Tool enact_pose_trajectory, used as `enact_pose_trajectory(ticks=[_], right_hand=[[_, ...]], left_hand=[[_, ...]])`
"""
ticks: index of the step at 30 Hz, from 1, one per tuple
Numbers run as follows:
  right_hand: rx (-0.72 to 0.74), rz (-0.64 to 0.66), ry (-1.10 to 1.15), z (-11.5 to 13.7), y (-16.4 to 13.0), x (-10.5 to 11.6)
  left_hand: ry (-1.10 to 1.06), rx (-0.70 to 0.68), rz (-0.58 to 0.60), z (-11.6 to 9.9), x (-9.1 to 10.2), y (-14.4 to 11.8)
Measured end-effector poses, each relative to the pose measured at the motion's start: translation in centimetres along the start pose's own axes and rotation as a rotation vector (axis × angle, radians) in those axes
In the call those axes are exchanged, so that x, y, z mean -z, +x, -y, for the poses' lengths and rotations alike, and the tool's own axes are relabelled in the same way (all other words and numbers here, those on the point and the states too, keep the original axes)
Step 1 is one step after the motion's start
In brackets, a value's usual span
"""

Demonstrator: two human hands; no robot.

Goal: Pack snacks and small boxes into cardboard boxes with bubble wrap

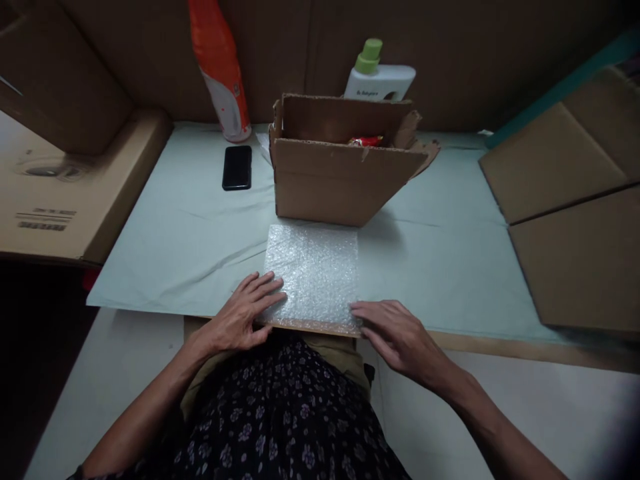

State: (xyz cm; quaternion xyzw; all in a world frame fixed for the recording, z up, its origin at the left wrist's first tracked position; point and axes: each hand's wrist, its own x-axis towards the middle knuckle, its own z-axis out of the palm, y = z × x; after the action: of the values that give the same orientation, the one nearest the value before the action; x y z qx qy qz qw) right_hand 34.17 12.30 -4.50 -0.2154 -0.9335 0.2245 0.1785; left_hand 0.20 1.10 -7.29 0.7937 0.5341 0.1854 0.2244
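A sheet of clear bubble wrap (314, 273) lies flat at the near edge of the table, just in front of an open cardboard box (334, 179). My left hand (242, 313) rests flat on the sheet's near left corner, fingers spread. My right hand (395, 333) lies at the near right corner, fingertips touching the sheet's edge. Neither hand grips anything. A red packet (365, 141) shows inside the box.
The table is covered in pale green paper (190, 233). A black phone (237, 167) lies left of the box, an orange bottle (220, 67) behind it. A white bottle with a green cap (379, 75) stands behind the box. Flat cardboard (570, 200) leans at right, a large carton (60, 193) at left.
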Motion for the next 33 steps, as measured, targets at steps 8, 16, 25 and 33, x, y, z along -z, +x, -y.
enact_pose_trajectory(ticks=[8, 16, 25, 33], right_hand=[[0.139, 0.028, -0.23, -0.8, -0.7, -2.0], [-0.207, -0.037, 0.315, -0.3, 1.7, 0.7], [-0.384, -0.09, 0.455, -2.8, 1.7, -0.3], [-0.619, -0.346, 0.515, -3.4, 3.2, -3.2]], left_hand=[[0.015, 0.009, 0.002, 0.1, -0.4, 0.0], [-0.15, 0.041, -0.123, 0.4, 0.1, 0.9], [-0.398, 0.394, -0.372, -0.4, 0.4, 4.4], [-0.356, 0.48, -0.352, -0.2, 0.8, 6.3]])
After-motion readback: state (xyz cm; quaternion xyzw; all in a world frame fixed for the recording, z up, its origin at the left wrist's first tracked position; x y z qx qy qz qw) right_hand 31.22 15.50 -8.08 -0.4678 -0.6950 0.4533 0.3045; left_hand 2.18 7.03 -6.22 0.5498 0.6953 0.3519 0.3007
